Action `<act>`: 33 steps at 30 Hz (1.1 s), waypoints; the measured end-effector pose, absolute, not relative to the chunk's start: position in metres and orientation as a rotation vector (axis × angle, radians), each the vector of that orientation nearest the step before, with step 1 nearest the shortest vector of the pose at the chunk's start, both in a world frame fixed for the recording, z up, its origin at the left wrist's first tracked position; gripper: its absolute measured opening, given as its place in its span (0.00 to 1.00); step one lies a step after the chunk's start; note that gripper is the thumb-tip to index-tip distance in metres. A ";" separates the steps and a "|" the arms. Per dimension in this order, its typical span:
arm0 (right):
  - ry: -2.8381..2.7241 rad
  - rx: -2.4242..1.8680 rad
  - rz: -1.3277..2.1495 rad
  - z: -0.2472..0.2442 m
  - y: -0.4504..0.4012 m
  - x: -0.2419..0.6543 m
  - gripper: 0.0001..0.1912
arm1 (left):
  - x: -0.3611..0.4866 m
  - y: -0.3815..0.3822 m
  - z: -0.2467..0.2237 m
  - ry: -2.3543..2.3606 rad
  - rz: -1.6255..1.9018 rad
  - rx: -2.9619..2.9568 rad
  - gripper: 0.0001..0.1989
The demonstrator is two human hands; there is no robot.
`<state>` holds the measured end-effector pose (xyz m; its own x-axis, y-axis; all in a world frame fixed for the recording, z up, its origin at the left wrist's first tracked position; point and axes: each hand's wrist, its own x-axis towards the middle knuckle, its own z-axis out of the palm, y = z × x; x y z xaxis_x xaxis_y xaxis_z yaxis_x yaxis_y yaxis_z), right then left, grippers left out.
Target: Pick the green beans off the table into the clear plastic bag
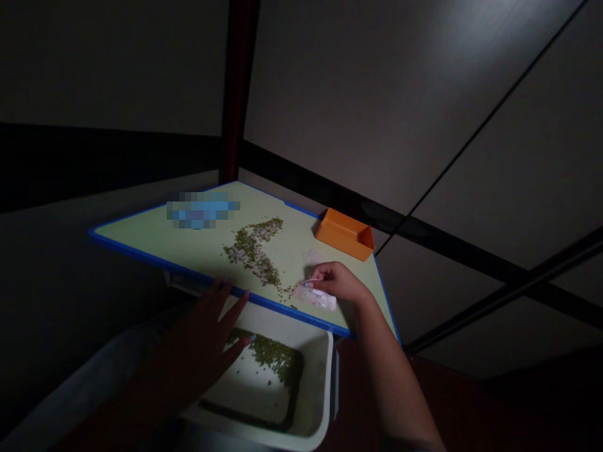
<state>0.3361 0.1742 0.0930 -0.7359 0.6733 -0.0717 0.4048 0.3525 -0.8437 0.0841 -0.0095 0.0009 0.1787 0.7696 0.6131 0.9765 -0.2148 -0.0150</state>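
My right hand (334,280) is closed on the edge of a small pinkish clear plastic bag (316,297), which lies on the pale tabletop (155,235) near its front right part. Small green grains (254,251) are scattered over the middle of the table, left of the bag. My left hand (211,339) has its fingers spread, with the fingertips at the blue front edge of the table, and holds nothing. Below it is a white bin (325,383) with more green grains (276,358) inside.
An orange open box (346,233) stands at the table's back right edge. A blurred blue item (202,210) lies at the back left. Dark-banded walls (330,94) rise behind the table, with a dark red post (238,88) at the corner.
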 end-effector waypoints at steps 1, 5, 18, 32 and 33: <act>-2.328 -0.967 1.311 0.093 0.175 0.336 0.25 | 0.084 -0.010 0.002 -1.650 -0.692 -2.062 0.31; -2.326 -0.969 1.295 0.091 0.175 0.335 0.26 | 0.086 -0.012 0.009 -1.670 -0.645 -2.074 0.29; -2.339 -0.902 1.367 0.095 0.168 0.330 0.28 | 0.086 -0.011 0.004 -1.647 -0.708 -2.042 0.29; -2.356 -0.905 1.371 0.095 0.165 0.326 0.28 | 0.086 -0.011 0.005 -1.690 -0.657 -2.069 0.29; -2.357 -0.906 1.373 0.095 0.165 0.326 0.28 | 0.087 -0.012 0.006 -1.682 -0.656 -2.066 0.29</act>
<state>0.3259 0.1652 0.0948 -0.7690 0.6343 -0.0793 0.3817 0.3562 -0.8529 0.0865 -0.0116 0.0060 0.1675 0.7944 0.5838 0.9799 -0.1993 -0.0100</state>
